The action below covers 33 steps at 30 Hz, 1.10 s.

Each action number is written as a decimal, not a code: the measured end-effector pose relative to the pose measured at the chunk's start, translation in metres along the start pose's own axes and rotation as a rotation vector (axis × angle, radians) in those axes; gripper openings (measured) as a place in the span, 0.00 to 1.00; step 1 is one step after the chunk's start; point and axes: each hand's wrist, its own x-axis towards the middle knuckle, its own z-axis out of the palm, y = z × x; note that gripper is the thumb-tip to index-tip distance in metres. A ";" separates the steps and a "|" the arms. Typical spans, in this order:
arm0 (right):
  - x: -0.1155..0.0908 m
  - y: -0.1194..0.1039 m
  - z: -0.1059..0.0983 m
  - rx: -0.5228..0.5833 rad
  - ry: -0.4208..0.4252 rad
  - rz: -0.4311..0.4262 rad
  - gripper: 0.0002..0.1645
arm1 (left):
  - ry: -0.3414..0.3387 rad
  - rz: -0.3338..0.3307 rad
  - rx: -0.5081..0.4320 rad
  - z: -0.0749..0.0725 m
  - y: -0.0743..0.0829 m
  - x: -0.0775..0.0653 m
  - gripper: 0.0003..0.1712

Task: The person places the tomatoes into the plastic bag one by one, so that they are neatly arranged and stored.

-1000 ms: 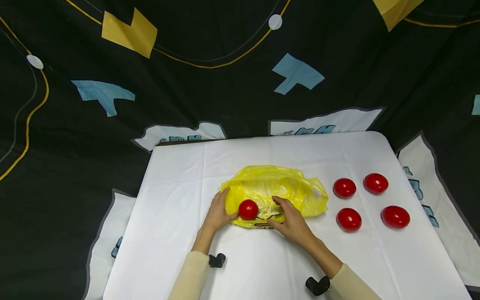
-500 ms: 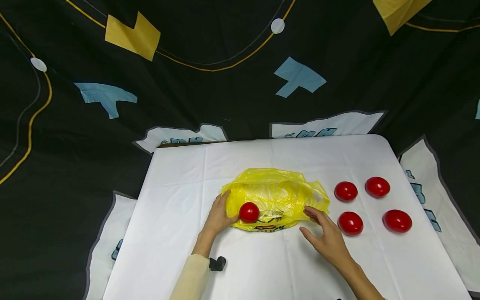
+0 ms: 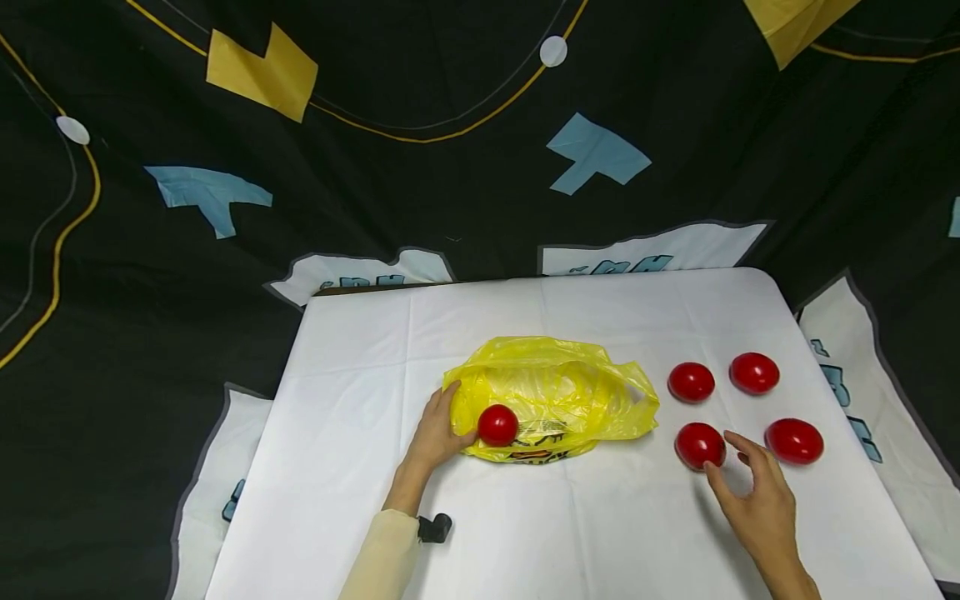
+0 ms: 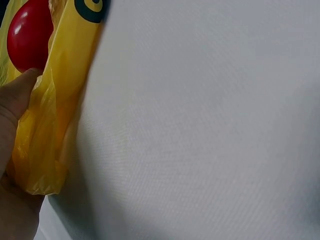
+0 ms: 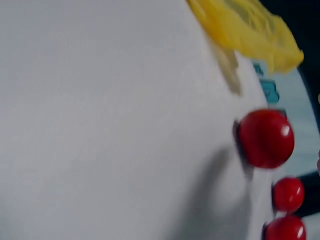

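A yellow plastic bag (image 3: 585, 408) lies mid-table with its mouth spread toward me. My left hand (image 3: 435, 427) pinches its left edge, the thumb inside. One glossy red tomato (image 3: 497, 425) sits in the bag's mouth; in the left wrist view the thumb touches or nearly touches this tomato (image 4: 31, 35). Over on the right, my right hand (image 3: 761, 500) has its thumb and fingers spread at the right side of the front-left loose tomato (image 3: 699, 446); whether they touch it I cannot tell. Blur softens this tomato (image 5: 266, 139) in the right wrist view.
Three other red tomatoes lie close by: one at the back left (image 3: 691, 382), one at the back right (image 3: 754, 373) and one just right of my hand (image 3: 794, 441). A white cloth (image 3: 360, 367) covers the table. Behind hangs a dark patterned curtain (image 3: 450, 200).
My right hand has left the bag and moved right to the loose tomatoes. The left hand stays on the bag's edge, and the tomato in the bag has kept its place.
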 end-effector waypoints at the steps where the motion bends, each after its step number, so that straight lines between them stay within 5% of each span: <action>1: -0.001 0.004 -0.002 -0.015 0.002 0.031 0.37 | -0.003 -0.002 0.001 0.000 0.000 0.000 0.55; 10: -0.007 0.027 -0.001 -0.026 -0.028 0.137 0.44 | -0.004 -0.008 0.001 0.000 0.000 0.001 0.55; 22: -0.005 0.029 0.018 0.034 -0.206 0.370 0.56 | -0.013 -0.019 -0.005 -0.001 0.000 0.001 0.56; 33: 0.000 0.034 0.033 0.066 -0.242 0.422 0.55 | -0.012 -0.016 -0.013 0.000 -0.001 0.001 0.56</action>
